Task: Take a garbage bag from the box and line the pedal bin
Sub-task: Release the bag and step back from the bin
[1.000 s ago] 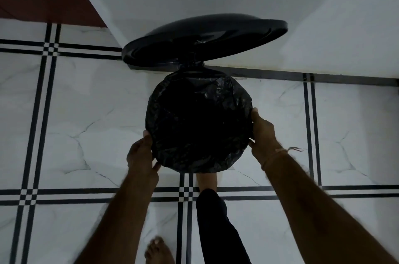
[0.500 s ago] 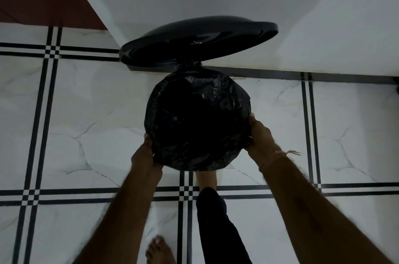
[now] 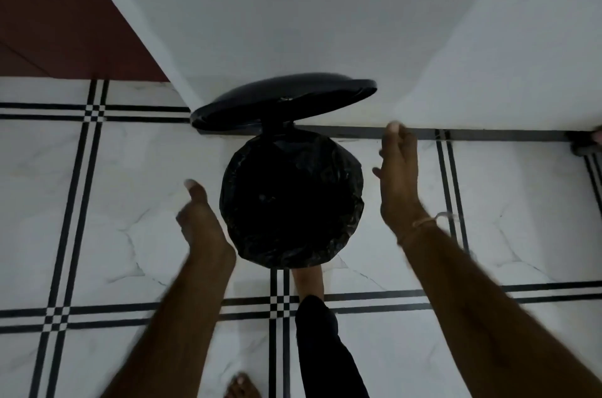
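A round black pedal bin stands on the tiled floor against the white wall, its lid (image 3: 283, 101) tipped up behind it. A crinkled black garbage bag (image 3: 293, 199) covers the bin's mouth and folds over the rim all round. My left hand (image 3: 202, 218) hovers just left of the bin, fingers apart, a small gap away from the bag. My right hand (image 3: 399, 179) is raised to the right of the bin, open and apart from it. My right foot (image 3: 308, 280) rests at the bin's front base, where the pedal is hidden. The box is out of sight.
White marble floor tiles (image 3: 130, 202) with black double lines surround the bin. The white wall (image 3: 325, 23) runs behind it, with a dark red surface (image 3: 49, 23) at the upper left. My other bare foot (image 3: 242, 386) is at the bottom edge. A small dark object (image 3: 586, 145) sits at the far right.
Both hands have let go of the bag at the bin's rim and moved outward and up, fingers spread. The view has drawn back and the lid stays up.
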Demonstrator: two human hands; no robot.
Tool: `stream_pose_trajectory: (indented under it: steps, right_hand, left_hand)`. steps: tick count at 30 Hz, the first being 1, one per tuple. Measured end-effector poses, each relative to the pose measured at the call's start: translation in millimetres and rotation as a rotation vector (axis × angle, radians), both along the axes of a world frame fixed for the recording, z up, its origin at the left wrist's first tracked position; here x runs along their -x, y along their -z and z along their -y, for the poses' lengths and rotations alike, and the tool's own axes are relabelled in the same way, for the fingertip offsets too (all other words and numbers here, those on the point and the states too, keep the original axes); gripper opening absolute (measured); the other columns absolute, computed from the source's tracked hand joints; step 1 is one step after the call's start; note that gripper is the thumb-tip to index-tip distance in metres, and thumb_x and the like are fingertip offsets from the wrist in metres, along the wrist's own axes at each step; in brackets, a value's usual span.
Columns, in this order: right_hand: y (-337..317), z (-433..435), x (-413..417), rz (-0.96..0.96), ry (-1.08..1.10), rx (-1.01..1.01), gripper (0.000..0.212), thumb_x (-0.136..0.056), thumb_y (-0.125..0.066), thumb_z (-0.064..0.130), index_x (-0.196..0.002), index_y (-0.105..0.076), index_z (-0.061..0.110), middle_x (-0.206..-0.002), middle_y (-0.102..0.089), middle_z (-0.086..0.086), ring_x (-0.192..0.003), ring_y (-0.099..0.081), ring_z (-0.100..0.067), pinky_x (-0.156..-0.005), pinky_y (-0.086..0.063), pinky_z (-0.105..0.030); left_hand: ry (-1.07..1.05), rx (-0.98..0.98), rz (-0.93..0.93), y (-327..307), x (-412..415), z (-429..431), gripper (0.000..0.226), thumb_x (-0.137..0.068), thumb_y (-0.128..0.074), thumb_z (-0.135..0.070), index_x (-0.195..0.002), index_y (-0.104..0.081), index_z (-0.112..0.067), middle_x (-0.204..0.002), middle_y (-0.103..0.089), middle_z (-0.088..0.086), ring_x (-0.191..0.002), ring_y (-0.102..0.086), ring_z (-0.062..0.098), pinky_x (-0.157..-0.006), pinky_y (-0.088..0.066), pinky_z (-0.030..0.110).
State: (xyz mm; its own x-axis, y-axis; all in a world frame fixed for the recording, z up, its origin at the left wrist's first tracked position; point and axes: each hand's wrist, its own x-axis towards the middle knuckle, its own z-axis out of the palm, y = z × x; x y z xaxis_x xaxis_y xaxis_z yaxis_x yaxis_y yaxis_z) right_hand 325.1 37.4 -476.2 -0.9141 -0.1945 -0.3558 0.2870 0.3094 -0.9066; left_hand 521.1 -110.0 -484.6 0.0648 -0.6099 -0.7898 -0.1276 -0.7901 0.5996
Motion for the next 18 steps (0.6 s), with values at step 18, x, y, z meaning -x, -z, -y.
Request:
stream_pose_trajectory:
  steps: [18]
  right_hand:
    - [4.9, -23.2, -47.9, -0.277, -0.448, -0.338, 0.068, -0.091, -0.058, 0.065, -0.152, -0.044, 0.038, -0.162, -0.037, 0.0, -0.15, -0.037, -0.021, -0.119, -0.034, -0.034]
  left_hand:
    - [0.558, 0.43, -0.036, -7.4, -25.7, -42.6, 0.076, -0.089, -0.074, -0.05, -0.155, -0.04, -0.033, -0.142, -0.054, -0.019, -0.129, -0.051, 0.006, -0.101, -0.043, 0.023]
